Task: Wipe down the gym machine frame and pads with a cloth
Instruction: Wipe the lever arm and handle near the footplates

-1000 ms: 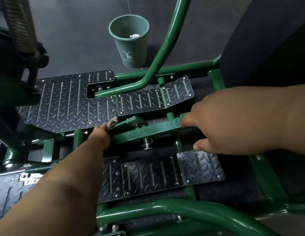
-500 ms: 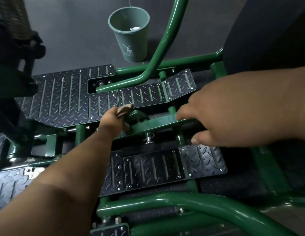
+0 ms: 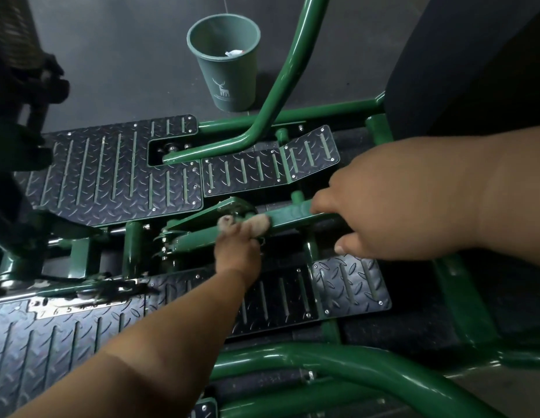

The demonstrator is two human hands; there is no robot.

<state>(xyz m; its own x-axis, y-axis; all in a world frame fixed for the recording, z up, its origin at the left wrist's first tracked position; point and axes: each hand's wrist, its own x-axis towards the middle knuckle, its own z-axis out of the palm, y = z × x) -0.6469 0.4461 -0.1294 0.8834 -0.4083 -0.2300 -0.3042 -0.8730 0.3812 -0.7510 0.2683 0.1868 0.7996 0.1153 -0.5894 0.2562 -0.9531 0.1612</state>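
Two hands on the dark green painted steel crossbar (image 3: 293, 217) low in the gym machine frame, between black diamond-plate foot plates (image 3: 112, 176).

Left hand (image 3: 237, 248) reaches down the middle, fingers curled round a small pale beige cloth (image 3: 256, 226), pressing it onto the crossbar just right of the pivot bracket (image 3: 232, 208). Right hand (image 3: 398, 203) grips the same bar further right, fingers wrapped over the top, thumb below; the two hands are near but apart. Dark green plastic waste bin (image 3: 225, 61) stands on the grey floor beyond the frame: white deer logo on its side, tiny text line under it unreadable, white scrap inside. Metal strip (image 3: 81, 306) at lower left carries stamped digits, "7 6 5" legible, the rest blurred. Black upholstered pad (image 3: 474, 55) at upper right.
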